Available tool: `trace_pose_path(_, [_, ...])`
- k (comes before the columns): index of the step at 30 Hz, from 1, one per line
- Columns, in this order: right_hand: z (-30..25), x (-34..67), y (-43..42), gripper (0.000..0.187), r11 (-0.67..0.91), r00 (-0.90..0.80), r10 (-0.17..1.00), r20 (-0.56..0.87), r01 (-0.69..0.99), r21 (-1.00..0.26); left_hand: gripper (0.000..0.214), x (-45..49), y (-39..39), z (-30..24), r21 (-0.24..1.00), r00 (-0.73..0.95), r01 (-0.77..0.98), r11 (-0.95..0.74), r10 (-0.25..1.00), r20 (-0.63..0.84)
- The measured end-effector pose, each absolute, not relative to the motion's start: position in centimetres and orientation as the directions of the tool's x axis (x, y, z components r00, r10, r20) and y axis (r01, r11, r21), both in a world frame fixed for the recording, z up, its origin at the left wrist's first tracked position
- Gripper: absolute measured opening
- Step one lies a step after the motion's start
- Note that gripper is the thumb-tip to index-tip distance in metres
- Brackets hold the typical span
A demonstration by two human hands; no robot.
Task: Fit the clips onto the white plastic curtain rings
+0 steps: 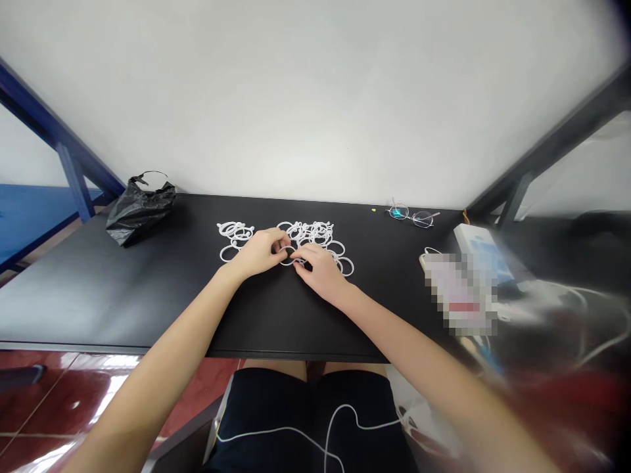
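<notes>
In the head view, a thin white ring [282,264] is between my hands, over the black table. My left hand [259,253] pinches its left side with the thumb and fingers. Closed on its right side is my right hand [319,268], the fingertips together. More white rings [310,231], several with small bumps or loops on them, lie in a loose pile just beyond and under my right hand, which partly hides them. A smaller group of white rings [235,230] sits beyond my left wrist, one of them partly covered by that hand.
A black plastic bag [140,209] stands at the table's far left. Glasses [411,215] lie near the wall at the back right. A phone [458,292], a white box [483,253] and a clear plastic bag [547,328] are on the right. A white cable [280,430] crosses my lap.
</notes>
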State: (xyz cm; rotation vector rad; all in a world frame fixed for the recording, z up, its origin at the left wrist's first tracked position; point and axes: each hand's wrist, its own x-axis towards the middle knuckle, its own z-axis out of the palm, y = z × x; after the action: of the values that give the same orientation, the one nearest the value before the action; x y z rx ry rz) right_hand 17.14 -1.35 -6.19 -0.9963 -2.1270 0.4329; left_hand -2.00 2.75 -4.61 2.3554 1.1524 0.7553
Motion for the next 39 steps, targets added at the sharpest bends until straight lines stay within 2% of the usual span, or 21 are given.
trace_pose_path(5, [-6.1,17.1,-1.4,0.022,0.635,-0.447,0.772,0.452,0.512,-0.578,0.01,-1.9,2.6,-4.4,0.576,0.472,0.597,-0.559,0.825,0.311])
trace_pose_path(10, [-6.2,17.1,-1.3,0.021,0.631,-0.441,0.776,0.451,0.522,-0.575,0.014,-1.7,2.6,-4.1,0.649,0.277,0.593,-0.477,0.878,0.391])
trace_pose_path(15, [-6.2,17.1,-1.5,0.015,0.639,-0.381,0.768,0.514,0.501,-0.583,0.012,-1.5,2.6,-3.6,0.901,0.188,0.343,-0.265,0.959,0.21])
trace_pose_path(18, [-6.1,17.0,-1.6,0.03,0.626,-0.342,0.779,0.526,0.483,-0.613,0.011,-1.3,2.5,-3.2,0.97,0.183,0.184,-0.159,0.975,0.125])
trace_pose_path(23, [-6.2,16.9,-1.6,0.043,0.642,-0.338,0.766,0.547,0.434,-0.632,0.01,-0.6,2.2,-3.4,0.998,0.239,0.027,-0.05,0.97,0.043])
trace_pose_path(27, [-6.6,16.8,-1.5,0.047,0.64,-0.332,0.768,0.547,0.415,-0.647,0.011,0.0,2.1,-3.9,1.0,0.276,-0.004,0.007,0.961,-0.005])
trace_pose_path(33, [-6.5,16.8,-1.5,0.032,0.644,-0.311,0.765,0.564,0.407,-0.648,0.01,-0.2,2.3,-4.1,0.987,0.302,-0.096,0.129,0.949,-0.094])
trace_pose_path(36, [-6.3,16.8,-1.6,0.02,0.652,-0.318,0.756,0.572,0.433,-0.622,0.009,-0.3,2.4,-4.2,0.975,0.371,-0.138,0.175,0.922,-0.113])
trace_pose_path(39, [-6.1,16.8,-1.7,0.018,0.66,-0.344,0.75,0.564,0.444,-0.606,0.011,-0.3,2.2,-4.1,0.96,0.442,-0.174,0.22,0.888,-0.123])
